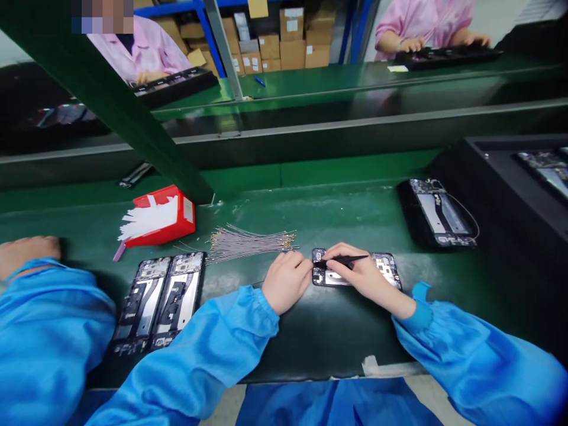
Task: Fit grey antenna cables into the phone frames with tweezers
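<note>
An opened phone frame [386,267] lies flat on the green bench in front of me. My right hand [361,275] rests on it, pinching black tweezers [344,259] whose tip points left at the phone's upper end. My left hand [286,278] is curled into a loose fist at the phone's left edge, fingertips touching it; whether it holds anything is hidden. A bundle of thin grey cables [248,241] with gold ends lies just left of that hand.
Two more open phone frames [162,299] lie side by side at lower left. A red box [171,219] of white strips sits behind them. Another phone [439,213] rests on a black tray at right. A co-worker's sleeve [39,331] fills the left. Two people work across the conveyor.
</note>
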Motion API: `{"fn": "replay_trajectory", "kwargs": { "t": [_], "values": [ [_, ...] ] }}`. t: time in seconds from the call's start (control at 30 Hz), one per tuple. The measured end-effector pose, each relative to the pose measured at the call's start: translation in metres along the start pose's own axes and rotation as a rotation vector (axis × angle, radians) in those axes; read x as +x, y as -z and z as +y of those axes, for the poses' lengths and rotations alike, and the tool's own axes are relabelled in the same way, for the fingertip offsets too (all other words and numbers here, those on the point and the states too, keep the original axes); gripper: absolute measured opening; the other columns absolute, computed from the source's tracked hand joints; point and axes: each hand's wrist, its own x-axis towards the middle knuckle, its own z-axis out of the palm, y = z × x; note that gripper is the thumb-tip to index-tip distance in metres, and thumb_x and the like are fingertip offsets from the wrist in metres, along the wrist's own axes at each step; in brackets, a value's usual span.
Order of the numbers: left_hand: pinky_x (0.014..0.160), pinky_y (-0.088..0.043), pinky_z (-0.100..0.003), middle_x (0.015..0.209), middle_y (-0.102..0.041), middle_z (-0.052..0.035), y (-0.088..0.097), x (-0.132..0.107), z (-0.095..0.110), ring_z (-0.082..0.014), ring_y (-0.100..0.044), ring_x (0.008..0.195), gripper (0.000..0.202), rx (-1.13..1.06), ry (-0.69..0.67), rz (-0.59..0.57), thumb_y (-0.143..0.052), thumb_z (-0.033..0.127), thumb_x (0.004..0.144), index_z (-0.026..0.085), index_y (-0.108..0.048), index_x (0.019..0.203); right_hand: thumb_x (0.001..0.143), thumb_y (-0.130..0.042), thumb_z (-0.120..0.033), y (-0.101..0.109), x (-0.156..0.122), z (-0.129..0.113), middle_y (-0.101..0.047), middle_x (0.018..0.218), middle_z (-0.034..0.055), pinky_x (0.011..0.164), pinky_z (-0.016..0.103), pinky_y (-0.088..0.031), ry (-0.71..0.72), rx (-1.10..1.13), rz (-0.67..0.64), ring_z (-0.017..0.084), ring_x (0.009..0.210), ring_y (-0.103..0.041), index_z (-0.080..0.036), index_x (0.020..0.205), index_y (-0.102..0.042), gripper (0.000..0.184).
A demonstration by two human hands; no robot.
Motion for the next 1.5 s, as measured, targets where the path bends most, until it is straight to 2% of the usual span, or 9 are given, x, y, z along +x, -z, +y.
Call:
{"fn": "replay_trajectory", "kwargs": {
  "t": [0.37,0.9,1.07,1.27,1.5],
  "values": [
    [0.065,-0.035,-0.028,0.072,-0.053,-0.0013,0.003,-0.001,0.001,-0.0145,-0.046,0.070,0.014,0.010,-0.018,0.011,-0.046,0.021,0.085,0.018,-0.057,0.076,0.083,-0.052,-0.025,0.001,0.000,-0.005,-0.059,0.082,0.0031,0.073,0.028,-0.041,-0.052,0.058,-0.006,0.015,0.081,-0.055,-0.017,0.081,-0.060,0.012],
    [0.064,-0.035,-0.027,0.071,-0.053,-0.0021,0.004,-0.001,0.001,-0.0143,-0.046,0.069,0.019,0.013,-0.048,0.016,-0.043,0.021,0.086,0.017,-0.057,0.075,0.081,-0.054,-0.023,0.001,0.001,-0.005,-0.060,0.082,0.0030,0.073,0.028,-0.043,-0.036,0.020,-0.001,0.015,0.079,-0.055,-0.017,0.080,-0.060,0.009],
    [0.064,-0.035,-0.027,0.070,-0.051,-0.0024,0.004,-0.001,0.001,-0.0143,-0.046,0.069,0.020,0.015,-0.058,0.020,-0.043,0.021,0.086,0.017,-0.057,0.073,0.083,-0.052,-0.021,0.001,0.001,-0.009,-0.058,0.083,0.0029,0.072,0.027,-0.042,0.036,-0.046,-0.034,0.014,0.079,-0.054,-0.017,0.080,-0.058,0.007],
    [0.063,-0.034,-0.027,0.069,-0.051,-0.0023,0.005,-0.001,0.001,-0.0142,-0.045,0.068,0.021,0.026,-0.061,0.014,-0.042,0.021,0.087,0.016,-0.056,0.072,0.086,-0.045,-0.019,0.001,0.002,-0.014,-0.055,0.081,0.0048,0.067,0.026,-0.041,0.223,-0.171,-0.153,0.014,0.075,-0.051,-0.017,0.082,-0.053,0.010],
    [0.064,-0.036,-0.026,0.071,-0.053,-0.0020,0.008,0.000,0.001,-0.0146,-0.047,0.068,0.019,0.014,-0.056,-0.016,-0.042,0.021,0.086,0.016,-0.055,0.072,0.087,-0.041,-0.018,-0.007,0.006,-0.018,-0.052,0.078,0.0058,0.065,0.027,-0.040,0.265,-0.281,-0.186,0.014,0.072,-0.048,-0.015,0.080,-0.052,0.013]
  ]
}}
